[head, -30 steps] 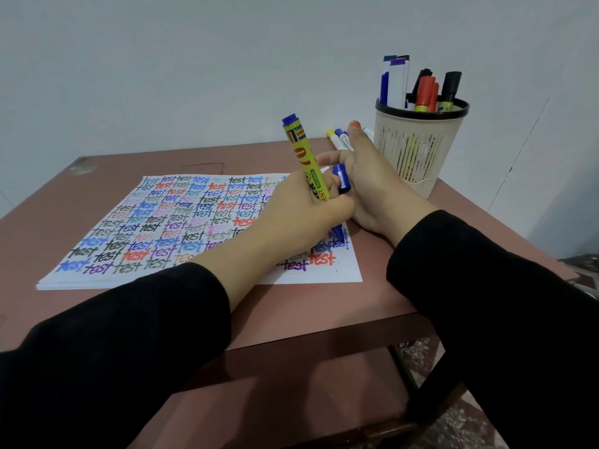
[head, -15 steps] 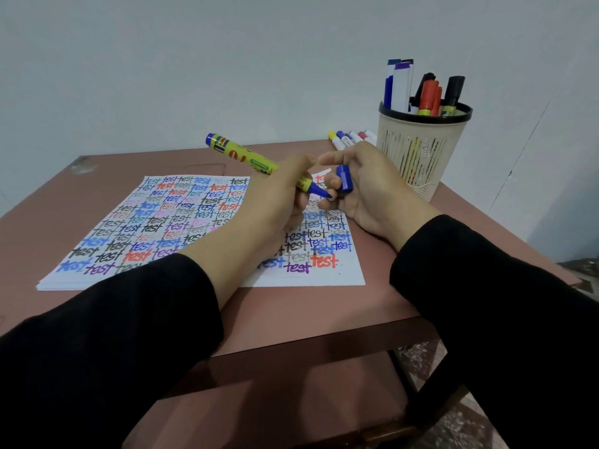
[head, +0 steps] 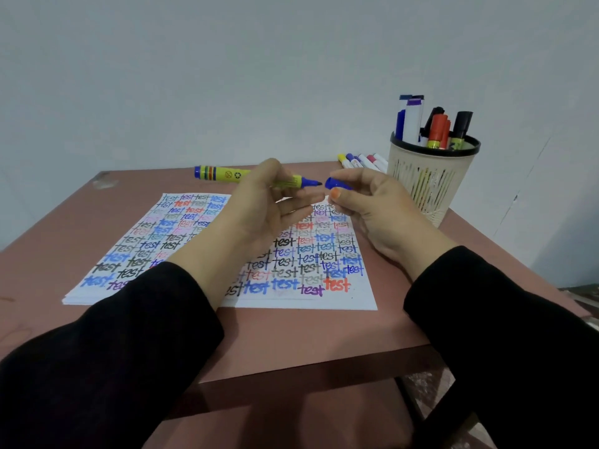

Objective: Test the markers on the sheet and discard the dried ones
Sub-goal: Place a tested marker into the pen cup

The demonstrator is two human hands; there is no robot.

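Note:
My left hand (head: 269, 202) grips a yellow marker (head: 223, 174) with a blue tip, held level above the sheet and pointing right. Between the fingers of my right hand (head: 372, 209) is pinched the marker's blue cap (head: 335, 183), its mouth facing the tip a small gap away. The white test sheet (head: 301, 254), covered in coloured "test" words, lies flat on the table beneath both hands. My left forearm hides part of it.
A beige mesh cup (head: 432, 176) with several markers stands at the back right of the brown table (head: 291, 338). Several loose markers (head: 363, 161) lie behind the hands by the wall. The table's front edge is near me.
The left hand lifted the marker off the sheet and swung it from upright to level, tip toward the right. The right hand with the cap rose to meet the tip.

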